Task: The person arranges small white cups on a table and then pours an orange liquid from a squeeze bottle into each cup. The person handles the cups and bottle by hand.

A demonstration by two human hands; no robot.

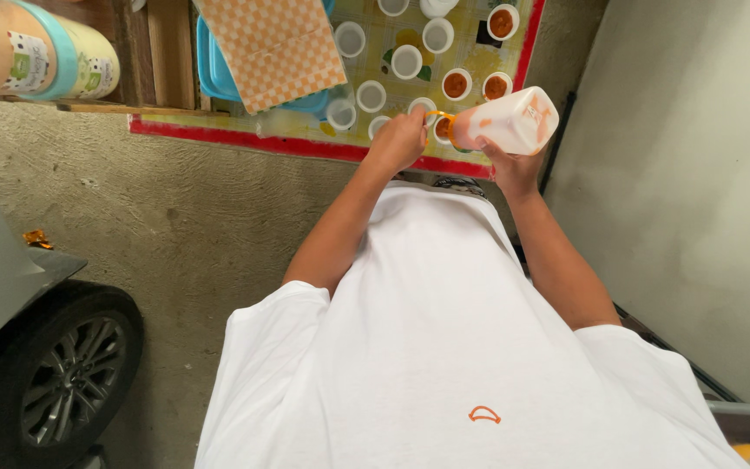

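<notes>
My right hand (514,169) grips a white plastic jug (514,120) smeared with orange-red sauce, tipped sideways with its mouth pointing left. My left hand (399,139) is closed around a small white cup (437,130) held right at the jug's mouth, above the table's near edge. On the table (305,144), covered by a yellow patterned cloth with a red border, stand several small white cups. Three of them hold orange-red sauce (456,84); others such as an empty cup (406,62) show only white inside.
A blue tray (215,74) lies at the table's left under a sheet of orange checkered paper (275,48). Large paper-wrapped rolls (36,56) sit at top left. A car wheel (67,373) is at bottom left, a grey wall (696,174) at right.
</notes>
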